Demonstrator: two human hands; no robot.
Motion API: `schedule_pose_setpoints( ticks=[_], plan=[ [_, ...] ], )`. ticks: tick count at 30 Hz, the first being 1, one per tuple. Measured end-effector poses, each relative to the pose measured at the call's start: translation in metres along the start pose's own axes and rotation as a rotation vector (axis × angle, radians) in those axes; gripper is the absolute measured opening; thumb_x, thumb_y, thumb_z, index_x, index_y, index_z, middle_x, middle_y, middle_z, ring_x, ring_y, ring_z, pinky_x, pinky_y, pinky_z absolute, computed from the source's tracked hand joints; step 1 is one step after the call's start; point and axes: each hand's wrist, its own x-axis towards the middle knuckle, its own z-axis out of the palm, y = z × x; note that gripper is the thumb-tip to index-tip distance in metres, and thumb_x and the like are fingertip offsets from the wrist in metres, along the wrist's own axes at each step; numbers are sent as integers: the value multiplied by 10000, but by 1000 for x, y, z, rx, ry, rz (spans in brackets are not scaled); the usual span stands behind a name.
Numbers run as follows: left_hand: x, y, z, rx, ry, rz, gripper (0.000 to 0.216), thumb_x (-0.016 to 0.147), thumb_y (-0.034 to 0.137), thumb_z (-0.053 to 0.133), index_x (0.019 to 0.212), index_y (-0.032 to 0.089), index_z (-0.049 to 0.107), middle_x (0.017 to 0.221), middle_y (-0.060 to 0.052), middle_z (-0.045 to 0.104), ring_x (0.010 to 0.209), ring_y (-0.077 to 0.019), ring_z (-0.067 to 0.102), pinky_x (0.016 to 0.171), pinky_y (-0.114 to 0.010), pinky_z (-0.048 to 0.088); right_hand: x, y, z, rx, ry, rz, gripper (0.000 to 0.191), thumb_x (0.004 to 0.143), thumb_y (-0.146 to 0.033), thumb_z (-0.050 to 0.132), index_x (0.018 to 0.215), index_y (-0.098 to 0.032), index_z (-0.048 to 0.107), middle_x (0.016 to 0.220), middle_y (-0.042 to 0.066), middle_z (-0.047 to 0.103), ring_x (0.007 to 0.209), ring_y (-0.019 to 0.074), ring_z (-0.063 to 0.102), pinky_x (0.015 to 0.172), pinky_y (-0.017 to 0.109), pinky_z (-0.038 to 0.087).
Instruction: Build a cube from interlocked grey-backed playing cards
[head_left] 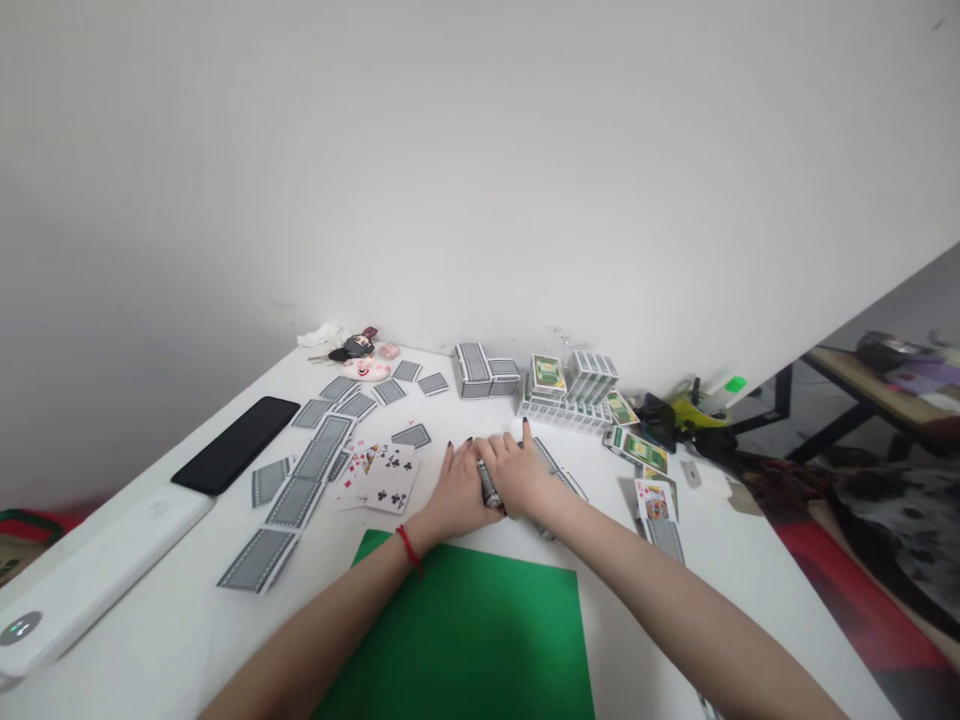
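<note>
My left hand (459, 495), with a red string at its wrist, is closed around the left side of a deck of playing cards (489, 486). From the right, my right hand (517, 472) grips the same deck, its fingers bent over the top. Only a narrow strip of the deck shows between the hands. Grey-backed cards (559, 468) lie on the table just beyond my right hand and are partly covered by it. To the left of my left hand are face-up cards (391, 478), among them a clubs card. A green sheet (480, 630) lies under my forearms.
Grey-backed cards (319, 447) spread across the left side. At the back stand card stacks (472, 368) and card boxes (592, 376). A black phone (236, 445) and a long white device (105, 575) lie left. A face-up king (656, 500) lies right. The wall closes off the back.
</note>
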Motion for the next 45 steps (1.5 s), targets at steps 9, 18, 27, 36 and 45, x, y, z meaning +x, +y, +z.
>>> schedule_pose_setpoints(
  ticks=[9, 18, 27, 36, 45],
  plan=[
    [1, 0, -3, -54, 24, 4, 830, 596, 482, 685, 1270, 152, 330, 1303, -173, 441, 1284, -338, 332, 1087, -563, 90, -2, 33, -4, 245, -29, -218, 1107, 468, -291, 782, 1388, -117, 193, 1268, 178, 460, 1208, 320, 395, 1060, 544, 100],
    [2, 2, -3, -23, -13, 13, 938, 558, 329, 669, 1346, 98, 216, 1359, -231, 351, 1322, -372, 241, 1088, -554, 81, 8, -2, 15, -36, 19, 135, 838, 638, -177, 664, 1382, -163, 279, 1172, 216, 543, 1095, 373, 485, 1009, 621, 138],
    [-2, 2, -3, -90, 46, -5, 905, 544, 361, 692, 1311, 156, 258, 1320, -181, 404, 1266, -361, 340, 1075, -569, 133, 2, 21, -1, 190, -76, -86, 1234, 422, -297, 801, 1422, -105, 105, 1357, 224, 367, 1262, 373, 322, 1057, 583, 77],
    [0, 10, 11, 8, -23, -59, 859, 622, 278, 597, 1364, 66, 220, 1396, -259, 308, 1336, -364, 221, 1085, -566, 76, -2, -12, 10, 6, 74, 107, 733, 707, -155, 595, 1378, -159, 301, 1185, 198, 536, 1112, 361, 472, 1040, 611, 70],
    [-5, 5, 1, -189, 45, 28, 835, 640, 256, 646, 1345, 136, 216, 1342, -196, 369, 1277, -346, 321, 1078, -568, 161, -29, 55, 11, 532, 86, -112, 1175, 563, -426, 745, 1444, -116, 32, 1481, 216, 172, 1376, 334, 112, 1078, 565, 22]
  ],
)
